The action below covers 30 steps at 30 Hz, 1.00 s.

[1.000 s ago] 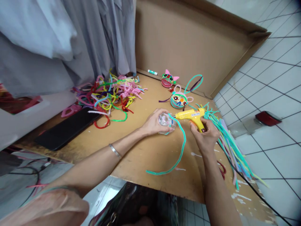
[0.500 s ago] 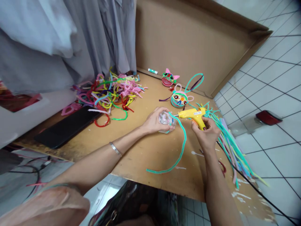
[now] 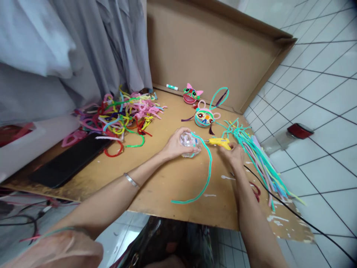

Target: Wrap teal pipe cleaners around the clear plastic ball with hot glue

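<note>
My left hand point(image 3: 177, 144) is closed around a small clear plastic piece point(image 3: 190, 144), round like a cut bottle base. From its rim a turquoise pipe cleaner point(image 3: 209, 163) curves down and lies along the table toward me. My right hand point(image 3: 233, 154) grips a yellow glue gun point(image 3: 219, 142) with its nozzle pointing left, a little apart from the clear piece. Behind them sits a decorated round head point(image 3: 204, 118) with big eyes, pink loops and a turquoise hoop. A red-mouthed head point(image 3: 192, 94) with pink ears stands farther back.
Tangled coloured pipe cleaners point(image 3: 134, 111) lie at the back left, beside a black flat object point(image 3: 69, 160). Straight pipe cleaners point(image 3: 259, 160) spread along the right edge. A black cord point(image 3: 290, 210) crosses there. Scissors handles point(image 3: 256, 190) show by my right forearm. Cardboard point(image 3: 206, 56) walls the back.
The glue gun has turned in my right hand, and its nozzle has come away slightly from the clear piece. The whole view has shifted, moving the scene a little left.
</note>
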Each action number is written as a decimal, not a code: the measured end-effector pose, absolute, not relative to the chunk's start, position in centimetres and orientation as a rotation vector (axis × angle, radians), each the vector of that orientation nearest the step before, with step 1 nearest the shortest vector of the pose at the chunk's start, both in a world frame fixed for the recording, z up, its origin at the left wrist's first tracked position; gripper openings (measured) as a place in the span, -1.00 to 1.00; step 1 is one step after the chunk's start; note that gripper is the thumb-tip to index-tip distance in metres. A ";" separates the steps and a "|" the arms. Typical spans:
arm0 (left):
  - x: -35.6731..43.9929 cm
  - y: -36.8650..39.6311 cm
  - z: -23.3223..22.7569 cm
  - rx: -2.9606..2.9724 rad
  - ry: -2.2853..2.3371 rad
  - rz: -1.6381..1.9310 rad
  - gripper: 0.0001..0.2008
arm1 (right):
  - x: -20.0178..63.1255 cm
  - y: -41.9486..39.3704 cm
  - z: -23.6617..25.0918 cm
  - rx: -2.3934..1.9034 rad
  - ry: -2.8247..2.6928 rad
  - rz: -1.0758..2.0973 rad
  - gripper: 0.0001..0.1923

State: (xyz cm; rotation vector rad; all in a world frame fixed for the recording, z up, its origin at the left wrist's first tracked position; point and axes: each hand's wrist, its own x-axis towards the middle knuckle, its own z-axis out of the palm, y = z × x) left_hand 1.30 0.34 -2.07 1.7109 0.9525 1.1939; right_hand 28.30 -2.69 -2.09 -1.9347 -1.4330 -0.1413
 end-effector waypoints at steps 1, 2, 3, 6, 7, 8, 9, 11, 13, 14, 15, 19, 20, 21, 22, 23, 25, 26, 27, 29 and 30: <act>1.3 0.3 -2.1 1.708 0.944 1.189 -0.29 | 28.4 -2.7 -2.2 -2.015 -1.384 -0.112 -0.68; 1.4 0.2 -2.1 1.707 0.938 1.185 -0.29 | 28.3 -2.6 -2.2 -2.089 -1.344 -0.084 -0.69; 1.5 0.1 -2.1 1.707 0.936 1.181 -0.30 | 28.3 -2.7 -2.2 -2.147 -1.337 -0.065 -0.69; 1.6 0.0 -2.1 1.697 0.940 1.169 -0.31 | 27.9 -2.8 -2.4 -2.267 -1.394 -0.062 -0.65; 1.7 0.0 -2.1 1.687 0.941 1.166 -0.31 | 27.8 -3.0 -2.4 -2.295 -1.408 -0.068 -0.63; 1.7 -0.1 -2.1 1.672 0.938 1.165 -0.32 | 27.6 -3.1 -2.5 -2.308 -1.420 -0.090 -0.61; 1.7 -0.1 -2.0 1.657 0.939 1.156 -0.32 | 27.4 -3.2 -2.6 -2.305 -1.431 -0.132 -0.58; 1.8 0.0 -2.0 1.633 0.941 1.153 -0.31 | 26.9 -3.4 -2.7 -2.248 -1.454 -0.318 -0.53; 1.8 0.1 -2.1 1.620 0.948 1.156 -0.30 | 26.3 -3.5 -2.5 -2.063 -1.512 -0.500 -0.48; 1.8 0.1 -2.1 1.616 0.951 1.158 -0.30 | 25.8 -3.5 -2.3 -1.921 -1.562 -0.543 -0.48; 1.8 0.2 -2.1 1.613 0.953 1.162 -0.30 | 25.3 -3.5 -2.0 -1.761 -1.619 -0.544 -0.48; 1.6 0.5 -2.2 1.593 0.949 1.200 -0.31 | 22.1 -3.3 -0.7 -1.174 -1.819 -0.446 -0.48; 1.5 0.6 -2.2 1.586 0.953 1.209 -0.32 | 21.2 -3.3 -0.4 -1.093 -1.859 -0.430 -0.46; 1.5 0.6 -2.2 1.581 0.957 1.215 -0.33 | 20.4 -3.2 -0.2 -1.039 -1.879 -0.413 -0.46; 1.4 0.7 -2.2 1.581 0.961 1.221 -0.35 | 19.6 -3.2 0.0 -1.012 -1.901 -0.390 -0.48; 1.4 0.7 -2.2 1.586 0.963 1.229 -0.37 | 19.0 -3.2 0.1 -1.008 -1.907 -0.366 -0.54; 1.4 0.8 -2.2 1.607 0.954 1.242 -0.39 | 18.2 -3.3 0.1 -1.012 -1.885 -0.321 -0.69; 1.4 0.8 -2.3 1.620 0.942 1.246 -0.39 | 18.0 -3.3 0.1 -1.009 -1.859 -0.304 -0.75; 1.5 0.8 -2.4 1.632 0.928 1.248 -0.39 | 18.0 -3.5 0.1 -1.000 -1.828 -0.291 -0.78; 1.6 0.8 -2.5 1.643 0.898 1.248 -0.38 | 18.0 -3.8 0.0 -0.989 -1.767 -0.266 -0.80; 1.6 0.8 -2.5 1.639 0.882 1.244 -0.38 | 18.1 -4.1 -0.1 -0.999 -1.743 -0.249 -0.80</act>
